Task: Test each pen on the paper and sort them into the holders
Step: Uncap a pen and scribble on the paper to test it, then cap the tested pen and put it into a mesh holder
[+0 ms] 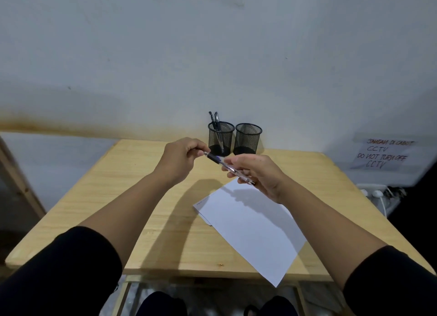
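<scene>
White and smooth, the paper [250, 233] lies flat and skewed on the pale wooden table [123, 197], its near corner jutting past the table's front edge. Above the paper's far end both hands hold one clear plastic pen [227, 167] with a dark rubbery grip, slanted in the air. The right hand [257, 174] curls round the barrel; the left hand [182, 158] pinches the far tip. Beyond the paper, by the wall, stand two black mesh cylinders side by side: the left holder [221, 138] contains two dark pens [215, 124], and the right holder [248, 138] shows none.
</scene>
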The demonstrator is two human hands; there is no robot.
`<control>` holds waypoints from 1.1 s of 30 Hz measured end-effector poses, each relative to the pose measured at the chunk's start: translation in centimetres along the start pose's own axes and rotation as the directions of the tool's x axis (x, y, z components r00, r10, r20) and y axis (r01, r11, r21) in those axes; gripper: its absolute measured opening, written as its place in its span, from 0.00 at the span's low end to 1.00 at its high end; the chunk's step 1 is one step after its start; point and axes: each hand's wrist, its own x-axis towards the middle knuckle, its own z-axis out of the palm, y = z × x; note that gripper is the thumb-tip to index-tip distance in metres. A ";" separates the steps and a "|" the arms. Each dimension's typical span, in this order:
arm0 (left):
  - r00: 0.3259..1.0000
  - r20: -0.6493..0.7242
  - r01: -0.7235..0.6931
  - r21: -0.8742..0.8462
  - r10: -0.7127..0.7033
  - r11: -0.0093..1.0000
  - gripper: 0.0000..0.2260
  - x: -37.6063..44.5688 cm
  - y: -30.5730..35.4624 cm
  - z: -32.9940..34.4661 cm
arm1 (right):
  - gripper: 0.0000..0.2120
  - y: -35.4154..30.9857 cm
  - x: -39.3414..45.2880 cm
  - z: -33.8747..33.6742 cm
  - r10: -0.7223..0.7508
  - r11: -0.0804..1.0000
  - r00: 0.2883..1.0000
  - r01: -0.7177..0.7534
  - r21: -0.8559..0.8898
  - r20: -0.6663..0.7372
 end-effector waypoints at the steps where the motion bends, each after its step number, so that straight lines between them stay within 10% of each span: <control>1: 0.999 0.017 -0.027 0.013 0.027 1.000 0.09 0.5 0.0 0.1 | 0.10 -0.1 0.4 -0.1 0.001 0.999 1.000 -0.002 -0.050 -0.015; 11: 0.999 -0.023 -0.029 0.067 0.031 0.997 0.15 6.8 0.8 2.2 | 0.08 -2.3 7.4 -1.9 -0.128 0.872 0.964 -0.002 -0.490 -0.232; 22: 0.971 0.129 0.146 0.346 -0.201 0.927 0.22 13.7 -2.2 6.3 | 0.17 -6.2 17.1 -4.3 -0.322 0.877 0.855 0.106 -0.469 -0.407; 33: 0.971 0.125 0.146 0.360 -0.203 0.922 0.20 15.3 -4.5 9.0 | 0.16 -3.0 21.2 -4.8 -0.306 0.818 0.901 0.084 -0.568 -0.308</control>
